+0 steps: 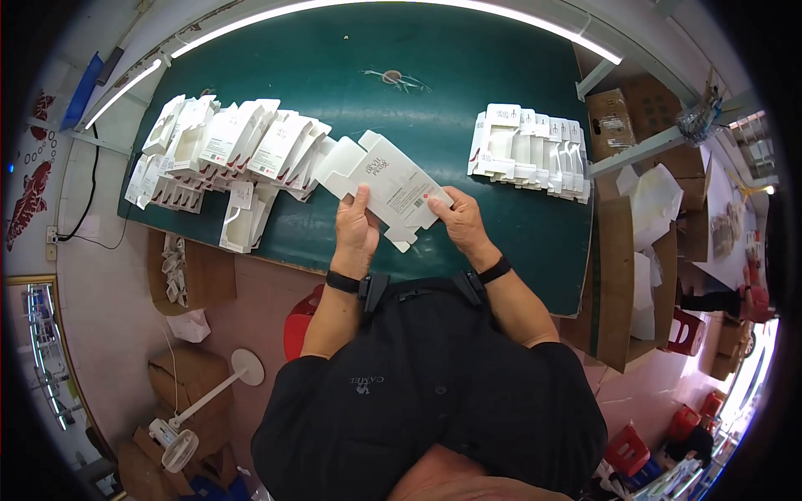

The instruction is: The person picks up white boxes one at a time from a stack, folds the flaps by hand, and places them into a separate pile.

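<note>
Because the white carton [393,177] is a broad, flat sheet with loose flaps, it seems to need support from two sides, and both hands give it that. It is held over the near part of the green bench [468,63], in front of the person's body and between two groups of similar cartons. The left hand [357,227] grips its near left edge, thumb on the printed face; the right hand [462,224] pinches the right end, thumb also on top. The other fingers are mostly hidden beneath, so I cannot tell how they are spread. This grip probably keeps the panel from bending and leaves the flaps free.

To the left, a pile of cartons [227,138] leans in overlapping rows, perhaps to save space. To the right, a neater row of cartons [532,150] overlaps closely, likely so each one props its neighbour, and leaves the middle for handwork.
</note>
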Tool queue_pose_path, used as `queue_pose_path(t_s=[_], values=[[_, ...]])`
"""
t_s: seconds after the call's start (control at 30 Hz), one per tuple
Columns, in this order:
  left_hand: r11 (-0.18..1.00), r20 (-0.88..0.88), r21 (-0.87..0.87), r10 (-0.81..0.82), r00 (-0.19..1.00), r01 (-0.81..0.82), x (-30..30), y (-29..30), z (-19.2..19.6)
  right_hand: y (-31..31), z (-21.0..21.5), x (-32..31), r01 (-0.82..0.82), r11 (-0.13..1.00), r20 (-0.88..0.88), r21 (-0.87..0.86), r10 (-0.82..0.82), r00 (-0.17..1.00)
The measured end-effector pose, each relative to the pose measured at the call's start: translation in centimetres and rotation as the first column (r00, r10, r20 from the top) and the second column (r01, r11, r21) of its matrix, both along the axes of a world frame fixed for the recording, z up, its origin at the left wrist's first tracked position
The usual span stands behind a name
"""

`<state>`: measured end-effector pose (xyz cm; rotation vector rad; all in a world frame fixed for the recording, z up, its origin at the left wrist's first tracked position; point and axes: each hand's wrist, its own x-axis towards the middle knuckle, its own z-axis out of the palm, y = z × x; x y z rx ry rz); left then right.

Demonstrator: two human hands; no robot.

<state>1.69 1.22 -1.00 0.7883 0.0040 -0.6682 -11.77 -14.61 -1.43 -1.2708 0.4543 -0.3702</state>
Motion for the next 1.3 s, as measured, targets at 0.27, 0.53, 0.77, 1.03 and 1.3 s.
queue_pose_path(t_s=[0.27, 0.53, 0.77, 1.03, 1.3], values=[[0.998, -0.080, -0.029, -0.052, 0.995, 0.050, -0.5, 0.5, -0.2, -0.1, -1.0, -0.3, 0.000, 0.993, -0.029, -0.115, -0.003, 1.000], [0.966, -0.073, 0.208, -0.142, 0.987, 0.154, -1.1, 0.2, -1.5, -0.9, -1.5, -0.7, 0.098, 0.995, -0.011, -0.009, -0.098, 0.995], [0.934, -0.058, 0.344, -0.084, 0.995, 0.099, -1.2, -0.2, -2.1, -1.2, -1.9, -0.7, 0.085, 0.996, -0.034, 0.005, -0.085, 0.996], [0.921, -0.057, 0.380, -0.070, 0.996, 0.087, -0.9, 0.2, -3.5, -1.5, -1.8, -0.9, 0.044, 0.999, -0.074, 0.014, -0.043, 0.996], [0.910, 0.004, 0.405, -0.102, 0.995, 0.092, -1.6, -0.5, -1.6, -1.5, -1.4, -0.6, 0.201, 0.931, -0.028, -0.305, -0.220, 0.975]])
